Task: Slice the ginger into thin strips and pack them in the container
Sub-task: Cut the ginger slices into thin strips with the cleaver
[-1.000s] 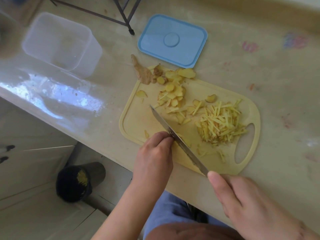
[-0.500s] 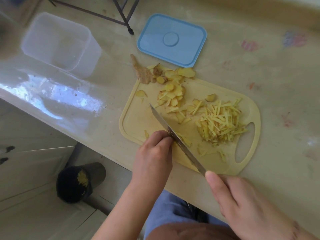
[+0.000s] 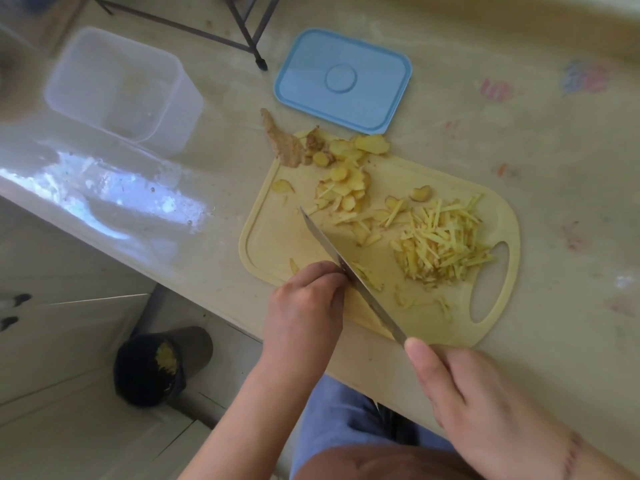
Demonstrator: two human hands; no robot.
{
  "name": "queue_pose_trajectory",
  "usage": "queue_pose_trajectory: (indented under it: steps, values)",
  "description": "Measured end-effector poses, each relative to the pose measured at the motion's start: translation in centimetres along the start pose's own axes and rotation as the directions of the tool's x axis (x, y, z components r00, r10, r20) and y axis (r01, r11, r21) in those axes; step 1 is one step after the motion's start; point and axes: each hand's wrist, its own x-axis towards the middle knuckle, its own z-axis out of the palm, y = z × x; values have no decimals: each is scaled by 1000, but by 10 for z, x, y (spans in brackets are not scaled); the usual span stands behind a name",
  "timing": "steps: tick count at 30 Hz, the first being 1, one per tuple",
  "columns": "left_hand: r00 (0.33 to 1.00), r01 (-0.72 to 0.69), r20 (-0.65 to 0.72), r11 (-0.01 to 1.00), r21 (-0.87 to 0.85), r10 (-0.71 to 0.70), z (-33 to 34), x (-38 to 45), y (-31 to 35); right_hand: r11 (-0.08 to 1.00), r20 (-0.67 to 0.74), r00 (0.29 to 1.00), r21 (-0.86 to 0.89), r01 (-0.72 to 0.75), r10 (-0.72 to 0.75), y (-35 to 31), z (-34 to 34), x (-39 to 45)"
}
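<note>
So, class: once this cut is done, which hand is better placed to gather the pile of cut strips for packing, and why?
Probably the left hand: the right hand grips the knife, while the left only steadies ginger. The strips lie right of the blade, though, so it must cross over.

You are at a home kitchen counter. Evidence: a glossy beige countertop with faded colour stains; a yellow plastic cutting board carrying sliced ginger and ginger strips; a clear food container and its blue lid set apart on the counter. Below the counter edge, pale tiled floor and a dark bin holding yellowish scraps.
</note>
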Motion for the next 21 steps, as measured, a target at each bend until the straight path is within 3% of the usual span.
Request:
queue_pose_trajectory:
  steps: [10, 21]
  values:
    - [1000, 21, 0, 1000, 5, -21, 0, 1, -2, 993, 0, 1000, 112, -24, 25, -3, -3, 5]
    - [1000, 30, -7, 999, -22, -30, -1, -1, -4, 1000, 5, 1000, 11, -7, 7, -5, -3, 1]
